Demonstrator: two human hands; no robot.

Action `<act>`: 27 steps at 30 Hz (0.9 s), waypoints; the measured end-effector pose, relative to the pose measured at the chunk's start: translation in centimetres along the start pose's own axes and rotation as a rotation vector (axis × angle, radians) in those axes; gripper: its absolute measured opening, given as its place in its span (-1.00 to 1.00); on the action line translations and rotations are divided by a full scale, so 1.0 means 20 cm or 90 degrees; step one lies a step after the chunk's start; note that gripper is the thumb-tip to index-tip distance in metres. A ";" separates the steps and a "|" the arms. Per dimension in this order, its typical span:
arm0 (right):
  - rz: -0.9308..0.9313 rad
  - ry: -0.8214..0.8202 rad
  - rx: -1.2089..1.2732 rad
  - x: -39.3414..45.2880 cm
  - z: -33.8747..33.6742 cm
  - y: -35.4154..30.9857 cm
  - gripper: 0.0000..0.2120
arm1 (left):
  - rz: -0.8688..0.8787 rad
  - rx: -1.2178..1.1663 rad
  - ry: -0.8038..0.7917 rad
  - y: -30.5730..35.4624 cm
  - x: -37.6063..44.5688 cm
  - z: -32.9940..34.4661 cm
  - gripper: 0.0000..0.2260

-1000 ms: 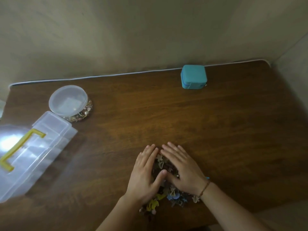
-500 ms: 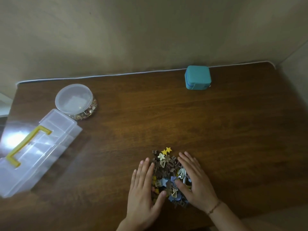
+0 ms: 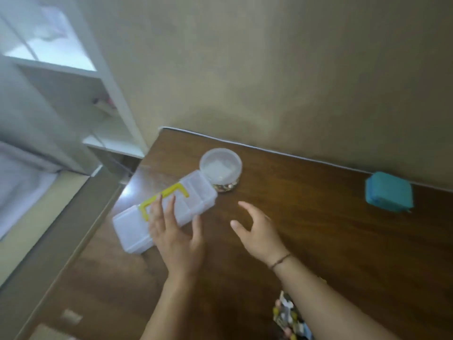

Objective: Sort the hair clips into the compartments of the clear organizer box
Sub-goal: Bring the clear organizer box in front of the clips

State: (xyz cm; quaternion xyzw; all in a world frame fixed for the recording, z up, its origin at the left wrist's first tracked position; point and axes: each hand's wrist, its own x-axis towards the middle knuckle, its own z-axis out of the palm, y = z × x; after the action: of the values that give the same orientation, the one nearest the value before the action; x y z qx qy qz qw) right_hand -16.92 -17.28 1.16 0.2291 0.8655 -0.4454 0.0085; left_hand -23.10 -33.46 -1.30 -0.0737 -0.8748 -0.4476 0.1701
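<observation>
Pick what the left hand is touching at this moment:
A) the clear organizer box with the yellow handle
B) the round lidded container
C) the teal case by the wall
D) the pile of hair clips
A: the left hand lies with straight fingers on the lid of the clear organizer box, beside its yellow handle.

No legible text or labels anywhere.
</observation>
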 end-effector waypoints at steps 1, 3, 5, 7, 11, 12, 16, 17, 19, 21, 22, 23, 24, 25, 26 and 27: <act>0.017 -0.007 0.028 0.07 0.03 -0.06 -0.49 | -0.029 -0.003 0.046 -0.06 0.05 -0.05 -0.43; 0.046 -0.009 0.074 0.21 0.09 -0.15 -0.51 | -0.132 -0.021 0.117 -0.16 0.14 -0.15 -0.39; 0.082 -0.021 0.107 0.33 0.14 -0.21 -0.52 | -0.295 -0.096 0.131 -0.27 0.21 -0.22 -0.40; 0.121 -0.043 0.131 0.40 0.18 -0.23 -0.60 | -0.445 -0.180 0.069 -0.36 0.28 -0.24 -0.51; 0.117 -0.048 0.148 0.39 0.23 -0.21 -0.81 | -0.492 -0.168 -0.022 -0.41 0.30 -0.26 -0.72; 0.108 -0.034 0.155 0.36 0.23 -0.19 -0.84 | -0.476 -0.158 -0.009 -0.38 0.27 -0.27 -0.71; 0.069 -0.005 0.180 0.11 0.13 -0.06 -0.82 | -0.398 -0.215 0.030 -0.22 0.05 -0.31 -0.38; 0.081 0.014 0.188 0.03 0.08 0.00 -0.80 | -0.389 -0.229 0.008 -0.18 -0.01 -0.29 -0.30; 0.137 0.080 0.192 -0.09 -0.06 0.14 -0.80 | -0.378 -0.238 -0.073 -0.11 -0.13 -0.19 -0.24; 0.211 0.168 0.175 -0.20 -0.21 0.29 -0.83 | -0.345 -0.236 -0.184 0.00 -0.22 -0.07 -0.18; 0.250 0.218 0.162 -0.24 -0.29 0.36 -0.78 | -0.325 -0.237 -0.246 0.07 -0.25 0.00 -0.12; 0.285 0.265 0.156 -0.28 -0.36 0.42 -0.73 | -0.304 -0.234 -0.311 0.15 -0.27 0.06 -0.08; 0.315 0.304 0.157 -0.31 -0.43 0.48 -0.70 | -0.283 -0.235 -0.375 0.22 -0.29 0.13 -0.05; 0.342 0.333 0.164 -0.33 -0.48 0.52 -0.67 | -0.266 -0.237 -0.434 0.27 -0.29 0.19 -0.04; 0.366 0.352 0.170 -0.35 -0.53 0.56 -0.67 | -0.249 -0.236 -0.490 0.31 -0.29 0.25 -0.01; 0.384 0.367 0.177 -0.36 -0.57 0.60 -0.67 | -0.230 -0.233 -0.541 0.34 -0.29 0.31 0.04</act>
State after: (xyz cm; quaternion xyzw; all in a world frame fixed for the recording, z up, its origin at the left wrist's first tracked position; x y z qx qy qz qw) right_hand -3.38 -5.29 0.41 0.5851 0.6587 -0.4535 -0.1345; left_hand -17.25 -24.31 -1.56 -0.1258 -0.7726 -0.5465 -0.2977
